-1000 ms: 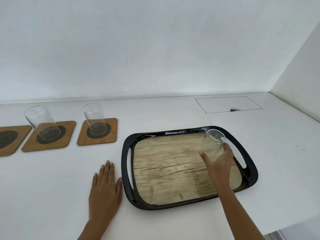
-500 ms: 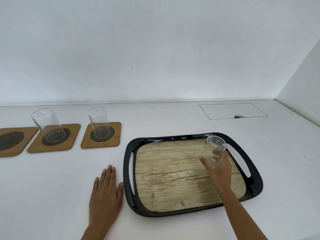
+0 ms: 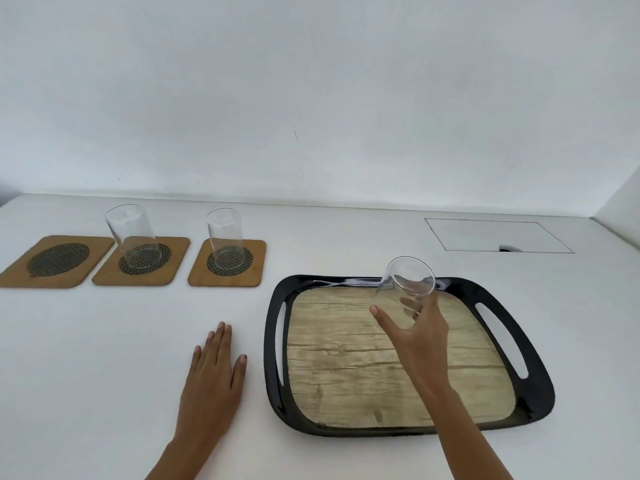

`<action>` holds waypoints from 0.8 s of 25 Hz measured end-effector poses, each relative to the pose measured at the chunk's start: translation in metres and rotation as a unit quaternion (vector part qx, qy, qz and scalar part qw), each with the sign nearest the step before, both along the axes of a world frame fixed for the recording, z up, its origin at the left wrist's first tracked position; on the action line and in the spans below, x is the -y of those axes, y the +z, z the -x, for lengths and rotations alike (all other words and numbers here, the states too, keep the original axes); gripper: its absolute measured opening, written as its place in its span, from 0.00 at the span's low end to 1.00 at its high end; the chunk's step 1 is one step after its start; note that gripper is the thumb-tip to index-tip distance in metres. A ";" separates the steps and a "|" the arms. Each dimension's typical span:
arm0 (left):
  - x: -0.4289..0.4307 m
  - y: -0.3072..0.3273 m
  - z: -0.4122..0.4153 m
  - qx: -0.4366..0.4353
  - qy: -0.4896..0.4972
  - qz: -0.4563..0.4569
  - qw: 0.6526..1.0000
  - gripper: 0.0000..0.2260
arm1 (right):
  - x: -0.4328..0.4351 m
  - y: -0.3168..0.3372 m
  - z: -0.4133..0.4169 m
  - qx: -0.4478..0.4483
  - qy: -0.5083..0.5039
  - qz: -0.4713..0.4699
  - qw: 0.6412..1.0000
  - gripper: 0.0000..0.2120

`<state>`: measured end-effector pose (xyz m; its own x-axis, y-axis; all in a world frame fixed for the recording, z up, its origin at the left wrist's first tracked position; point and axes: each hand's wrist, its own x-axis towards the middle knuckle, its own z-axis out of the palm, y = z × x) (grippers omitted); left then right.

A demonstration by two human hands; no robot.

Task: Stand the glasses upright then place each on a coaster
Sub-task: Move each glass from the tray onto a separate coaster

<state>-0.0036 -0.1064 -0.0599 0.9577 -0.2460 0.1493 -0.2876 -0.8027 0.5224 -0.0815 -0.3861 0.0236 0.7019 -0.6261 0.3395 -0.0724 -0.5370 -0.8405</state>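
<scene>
Clear glass held over the tray, right of centre frame.

White table (image 3: 346,237); glossy black tray (image 3: 540,386) with wood-grain floor. Three bamboo coasters (image 3: 227,263) with round mesh insets at left, two bearing upright tumblers. Left hand (image 3: 211,382) lies flat, fingers together. Right hand (image 3: 420,336) grips the tilted, smooth cylindrical glass (image 3: 407,287) from below.

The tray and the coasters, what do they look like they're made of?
Tray: glossy black rim, probably plastic or lacquer, since it shows sharp reflections; its wood-grain floor looks like a printed laminate, though that is uncertain. Coasters, such as the bare one: matte light brown wood, possibly bamboo, each with a dark woven mesh round in the middle, material unclear.
</scene>
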 end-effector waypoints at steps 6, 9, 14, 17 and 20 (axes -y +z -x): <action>-0.068 0.006 -0.008 0.021 0.083 0.010 0.996 0.25 | -0.076 0.007 -0.032 0.025 0.084 0.005 0.996 0.31; -0.110 0.009 -0.015 0.022 0.117 0.013 0.993 0.25 | -0.120 0.008 -0.051 0.027 0.123 -0.002 0.992 0.32; -0.182 0.010 -0.028 0.025 0.165 0.017 0.986 0.25 | -0.197 0.008 -0.081 0.018 0.158 -0.016 0.987 0.30; -0.229 0.008 -0.042 0.021 0.185 0.014 0.982 0.26 | -0.246 0.009 -0.101 0.018 0.182 -0.024 0.983 0.32; -0.267 0.006 -0.054 0.023 0.193 0.000 0.981 0.27 | -0.287 0.008 -0.118 0.021 0.197 -0.036 0.980 0.33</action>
